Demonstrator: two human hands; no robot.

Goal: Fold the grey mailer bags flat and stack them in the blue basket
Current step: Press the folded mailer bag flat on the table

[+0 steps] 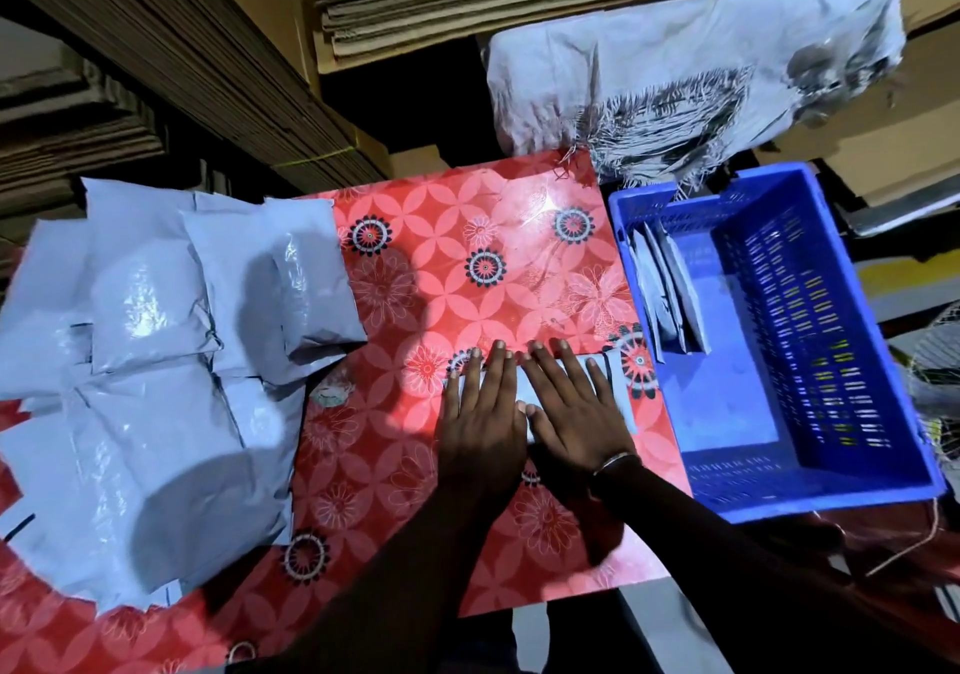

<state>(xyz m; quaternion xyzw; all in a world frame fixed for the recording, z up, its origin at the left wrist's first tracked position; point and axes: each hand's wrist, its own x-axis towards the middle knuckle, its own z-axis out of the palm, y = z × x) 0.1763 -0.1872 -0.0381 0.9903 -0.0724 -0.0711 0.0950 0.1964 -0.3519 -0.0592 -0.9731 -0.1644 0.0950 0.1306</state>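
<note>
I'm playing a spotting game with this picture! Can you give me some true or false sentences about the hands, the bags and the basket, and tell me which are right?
1. Both hands press flat on one grey bag. True: the left hand and right hand lie side by side on it.
2. The blue basket is empty. False: a few folded bags lean inside it.
3. The pile of grey bags sits left of the hands. True.
4. The table cover is green. False: it is red with flowers.
</note>
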